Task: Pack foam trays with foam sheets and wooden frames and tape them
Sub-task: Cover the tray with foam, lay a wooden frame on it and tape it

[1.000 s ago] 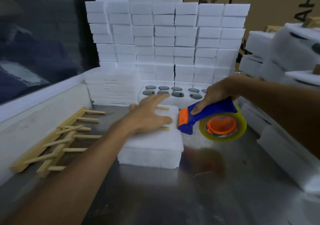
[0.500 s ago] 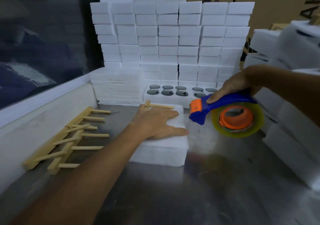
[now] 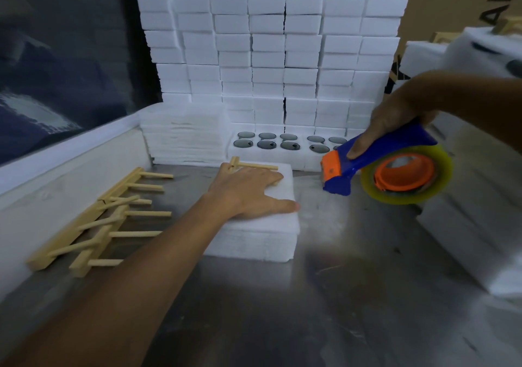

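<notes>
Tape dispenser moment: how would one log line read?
left hand: presses foam pack flat | right hand: grips tape dispenser, lifted beside pack | wooden frames: left, on table

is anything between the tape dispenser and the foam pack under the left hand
Nothing visible. The tape dispenser, gripped by the right hand, hangs just right of the foam pack, with only bare metal table between them. The left hand presses the pack's top.
</notes>
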`<state>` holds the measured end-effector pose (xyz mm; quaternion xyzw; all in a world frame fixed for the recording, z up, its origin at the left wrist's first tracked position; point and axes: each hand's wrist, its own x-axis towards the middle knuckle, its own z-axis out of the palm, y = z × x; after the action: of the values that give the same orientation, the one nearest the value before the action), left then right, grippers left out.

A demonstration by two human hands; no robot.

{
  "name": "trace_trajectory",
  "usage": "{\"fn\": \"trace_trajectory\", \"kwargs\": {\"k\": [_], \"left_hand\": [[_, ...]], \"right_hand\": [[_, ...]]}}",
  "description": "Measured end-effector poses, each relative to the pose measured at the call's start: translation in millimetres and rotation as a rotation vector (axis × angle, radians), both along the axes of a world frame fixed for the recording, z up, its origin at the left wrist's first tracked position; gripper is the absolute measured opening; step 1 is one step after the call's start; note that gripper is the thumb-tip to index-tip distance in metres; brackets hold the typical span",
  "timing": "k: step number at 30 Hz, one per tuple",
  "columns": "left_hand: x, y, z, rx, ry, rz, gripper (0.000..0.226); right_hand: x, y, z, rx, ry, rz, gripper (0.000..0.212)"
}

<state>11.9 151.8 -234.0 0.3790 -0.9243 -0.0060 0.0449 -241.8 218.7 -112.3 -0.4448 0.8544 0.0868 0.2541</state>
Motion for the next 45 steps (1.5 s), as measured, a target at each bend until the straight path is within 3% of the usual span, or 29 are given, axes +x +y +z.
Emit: {"fn": "trace_trajectory", "kwargs": {"k": [3, 9, 19, 25, 29, 33, 37, 45], "left_hand": [[1.1, -0.8, -1.6, -0.009, 0.009, -0.003, 0.097], [3.7, 1.7, -4.5, -0.017, 0.107, 0.002, 0.096], [5.7, 6.1, -3.6, 0.007, 0.213, 0.051, 0.102], [9.4, 5.3, -2.2, 0.044, 0.384, 0.040, 0.098], [7.6, 5.3, -2.1, 0.031, 0.357, 0.038, 0.098], [7.7, 5.0, -2.8, 0.025, 0.351, 0.040, 0.096], [7.1, 4.2, -4.4, 0.020, 0.351, 0.042, 0.097], [7.4, 2.8, -6.3, -0.006, 0.336, 0.065, 0.099]], "right_hand": [[-3.0, -3.0, 4.5, -0.067, 0.075, 0.044, 0.095], [25.5, -17.0, -23.0, 0.082, 0.185, 0.091, 0.079], [46.7, -47.6, -42.0, 0.068, 0.271, 0.239, 0.106], [38.2, -48.1, -49.0, 0.091, 0.155, 0.171, 0.099], [31.6, -45.1, -51.4, 0.091, 0.061, 0.089, 0.108], [29.3, -43.3, -51.4, 0.099, -0.015, 0.044, 0.097], [29.2, -40.5, -50.0, 0.091, -0.030, 0.003, 0.104], [26.3, -32.5, -46.0, 0.044, -0.014, -0.035, 0.078]]}}
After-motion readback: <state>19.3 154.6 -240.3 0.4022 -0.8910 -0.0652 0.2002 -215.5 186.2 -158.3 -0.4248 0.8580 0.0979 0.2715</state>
